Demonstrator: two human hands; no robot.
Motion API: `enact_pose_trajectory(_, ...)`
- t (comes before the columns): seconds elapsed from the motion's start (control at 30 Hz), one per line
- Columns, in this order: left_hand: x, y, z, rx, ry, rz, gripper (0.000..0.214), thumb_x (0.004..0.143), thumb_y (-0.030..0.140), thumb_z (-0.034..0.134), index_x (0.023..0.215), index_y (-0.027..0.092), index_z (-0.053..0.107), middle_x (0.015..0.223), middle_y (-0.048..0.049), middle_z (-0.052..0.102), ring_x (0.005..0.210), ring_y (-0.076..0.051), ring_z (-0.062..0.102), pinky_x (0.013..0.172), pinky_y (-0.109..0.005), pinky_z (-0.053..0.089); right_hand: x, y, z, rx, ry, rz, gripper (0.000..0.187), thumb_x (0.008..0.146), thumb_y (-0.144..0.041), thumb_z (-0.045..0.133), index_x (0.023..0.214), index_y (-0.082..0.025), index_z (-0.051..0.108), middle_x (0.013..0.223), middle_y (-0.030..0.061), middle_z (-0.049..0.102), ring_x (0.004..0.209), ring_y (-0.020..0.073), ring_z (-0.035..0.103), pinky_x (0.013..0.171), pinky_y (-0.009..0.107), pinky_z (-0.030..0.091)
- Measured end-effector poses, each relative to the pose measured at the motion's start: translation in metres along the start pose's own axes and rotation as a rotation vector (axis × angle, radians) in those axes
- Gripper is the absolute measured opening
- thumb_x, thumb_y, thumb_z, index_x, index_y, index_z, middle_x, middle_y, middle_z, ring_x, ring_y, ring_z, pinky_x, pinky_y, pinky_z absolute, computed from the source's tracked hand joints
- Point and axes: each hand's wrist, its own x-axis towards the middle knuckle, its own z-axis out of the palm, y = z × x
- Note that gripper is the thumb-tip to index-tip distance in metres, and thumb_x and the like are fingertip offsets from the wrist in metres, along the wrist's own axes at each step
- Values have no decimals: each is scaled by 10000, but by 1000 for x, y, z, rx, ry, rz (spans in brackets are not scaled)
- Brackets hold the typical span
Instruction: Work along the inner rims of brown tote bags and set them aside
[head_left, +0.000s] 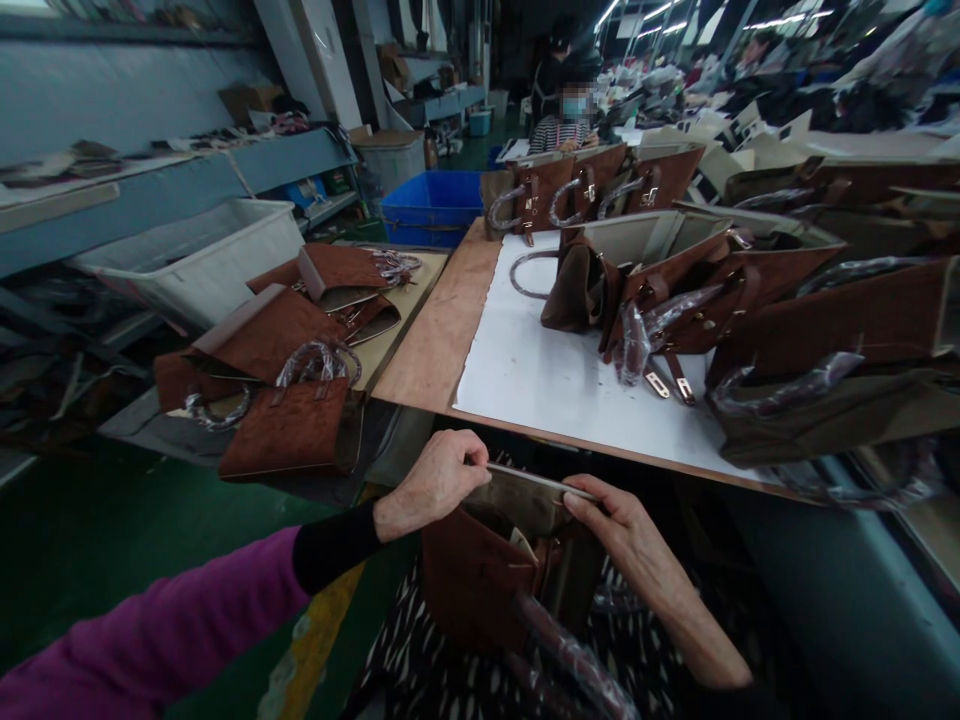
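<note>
A brown handbag (480, 575) is held in the lap, below the worktable (431, 340) edge, its top rim pinched by the left hand (431, 480) and the right hand (626, 530), fingers clamped on either end. The mouth, it seems, is being spread for checking. Next, a steady two-sided pull would be called for.

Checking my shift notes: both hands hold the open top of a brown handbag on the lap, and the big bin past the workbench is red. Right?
Not quite: the bin is blue, as the head view shows. The left hand and right hand do hold the open top of the brown handbag on the lap.
</note>
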Motion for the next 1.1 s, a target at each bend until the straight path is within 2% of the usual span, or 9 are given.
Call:
enact_pose_trajectory(0.57, 8, 5, 1, 45, 9, -98, 63, 615, 104, 522, 578, 125, 569, 563, 16, 550, 564, -109, 472, 535, -208, 299, -1, -7, 1, -47, 19, 0, 300, 839, -435, 439, 873, -181, 594, 739, -3, 567, 722, 161, 495, 648, 244, 387)
enact_pose_trajectory(1.1, 9, 7, -1, 59, -18, -116, 70, 620, 126, 520, 576, 131, 575, 569, 19, 548, 562, -109, 472, 536, -211, 302, -2, -7, 0, -27, 14, -34, 331, 847, -426, 443, 964, -180, 629, 747, 0, 589, 723, 162, 518, 657, 251, 401)
